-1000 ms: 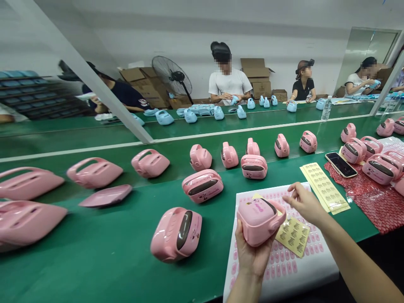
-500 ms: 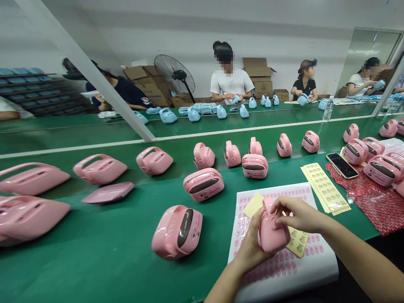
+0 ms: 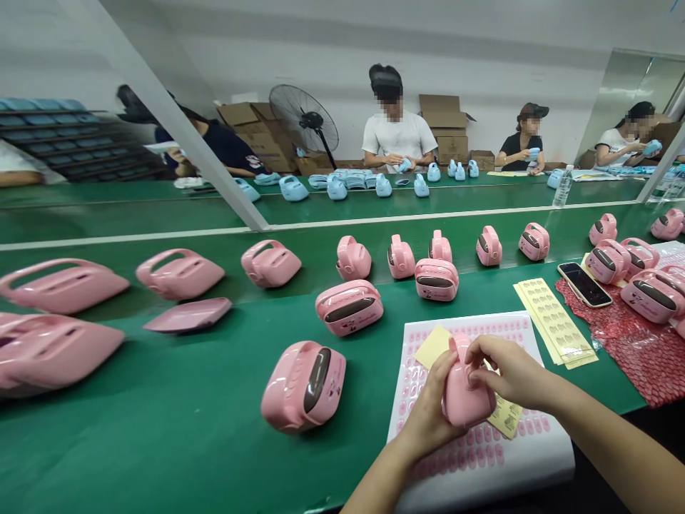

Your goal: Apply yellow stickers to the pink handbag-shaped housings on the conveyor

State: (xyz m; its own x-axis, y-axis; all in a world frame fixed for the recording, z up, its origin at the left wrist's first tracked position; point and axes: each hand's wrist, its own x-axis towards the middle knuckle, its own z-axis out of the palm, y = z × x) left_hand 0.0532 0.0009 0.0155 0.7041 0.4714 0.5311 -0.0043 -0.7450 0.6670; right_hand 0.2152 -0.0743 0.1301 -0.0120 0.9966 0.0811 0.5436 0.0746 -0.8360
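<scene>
My left hand (image 3: 428,417) is wrapped round a pink plastic device with a carry handle (image 3: 464,403), its plain side tilted up toward me. Curled fingers of my right hand (image 3: 506,368) press on that side, near the lower end of the handle; whether anything small is pinched there is hidden. Beneath both hands lies a white sheet with rows of pink oval stickers (image 3: 527,332). On this sheet rest a blank yellow paper (image 3: 432,346) and a printed yellow label sheet (image 3: 506,416), partly covered by the device.
A similar pink device with a dark window (image 3: 305,389) stands to the left, with several more behind. To the right are yellow sticker strips (image 3: 556,321), a phone (image 3: 584,284) and red bubble wrap (image 3: 626,343). Co-workers handle blue devices across the green table (image 3: 160,428).
The view has shifted slightly, so the table things sit a little farther right. My hands keep the same hold on the device, my right fingertips still against its side.
</scene>
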